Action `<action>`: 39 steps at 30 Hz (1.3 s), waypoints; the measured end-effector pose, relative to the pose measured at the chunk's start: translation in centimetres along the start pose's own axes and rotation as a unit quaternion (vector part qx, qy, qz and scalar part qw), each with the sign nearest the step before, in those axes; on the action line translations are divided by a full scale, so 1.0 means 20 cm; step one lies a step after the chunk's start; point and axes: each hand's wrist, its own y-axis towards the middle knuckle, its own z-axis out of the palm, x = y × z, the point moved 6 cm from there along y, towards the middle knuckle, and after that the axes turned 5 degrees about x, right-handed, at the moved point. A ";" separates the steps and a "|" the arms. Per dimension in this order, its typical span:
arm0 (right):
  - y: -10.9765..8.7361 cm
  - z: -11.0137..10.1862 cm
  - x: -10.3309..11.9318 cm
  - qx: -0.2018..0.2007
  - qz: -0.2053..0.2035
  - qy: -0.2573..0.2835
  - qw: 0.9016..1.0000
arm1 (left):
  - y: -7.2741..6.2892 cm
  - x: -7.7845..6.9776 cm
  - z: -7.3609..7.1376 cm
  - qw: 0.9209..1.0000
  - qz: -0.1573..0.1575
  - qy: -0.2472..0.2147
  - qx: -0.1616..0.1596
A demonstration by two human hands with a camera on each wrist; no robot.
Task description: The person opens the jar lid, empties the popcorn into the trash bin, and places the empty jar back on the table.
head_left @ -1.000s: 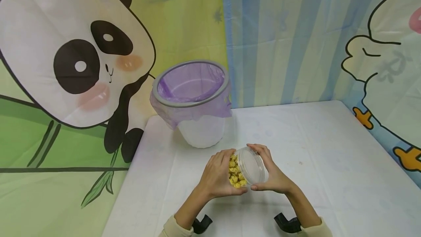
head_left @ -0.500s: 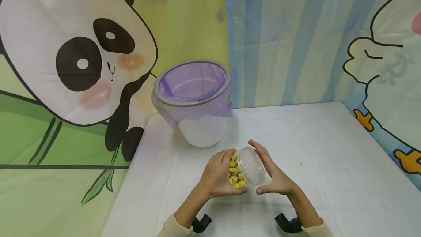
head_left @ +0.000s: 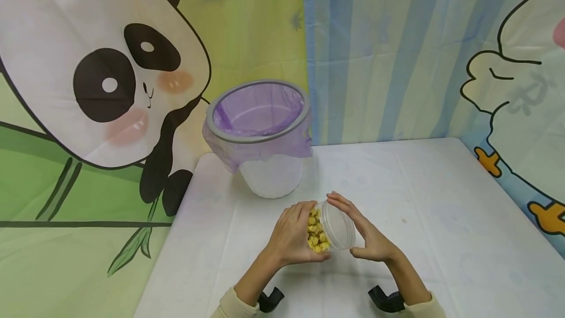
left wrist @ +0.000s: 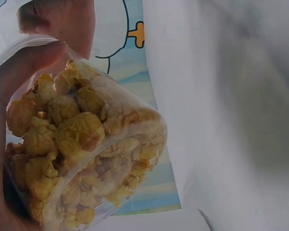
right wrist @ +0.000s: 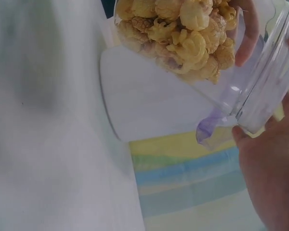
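Observation:
A clear plastic jar of yellow, caramel-coated popcorn point(head_left: 319, 233) is tilted on its side above the table, its clear lid point(head_left: 341, 227) facing right. My left hand point(head_left: 289, 237) grips the jar's body, fingers over the top and thumb underneath. In the left wrist view the popcorn point(left wrist: 62, 130) shows through the jar wall, toward its base. My right hand point(head_left: 368, 234) spans the lid, fingertips at its upper rim and thumb by its lower edge. In the right wrist view the lid point(right wrist: 267, 72) lies between the right thumb and fingers.
Behind the hands, at the table's back left, stands a white bin point(head_left: 271, 175) with a grey ring point(head_left: 260, 139) and a purple liner point(head_left: 260, 107). A white cloth covers the table point(head_left: 419, 210). Printed curtains point(head_left: 375, 63) hang behind it.
The right hand came away from the lid, then moved back in, its fingertips now over the upper rim and its thumb farther right. The left hand and jar stayed nearly still.

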 end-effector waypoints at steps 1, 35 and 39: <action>0.00 0.00 -0.01 0.002 0.006 0.000 1.000 | 0.00 0.00 0.00 1.000 -0.001 0.000 0.000; -0.01 -0.01 -0.04 -0.035 0.117 -0.045 0.992 | -0.01 0.01 0.02 1.000 -0.007 0.010 0.001; 0.01 -0.01 0.01 -0.026 0.074 -0.040 0.996 | -0.01 0.01 0.02 1.000 -0.004 0.008 0.003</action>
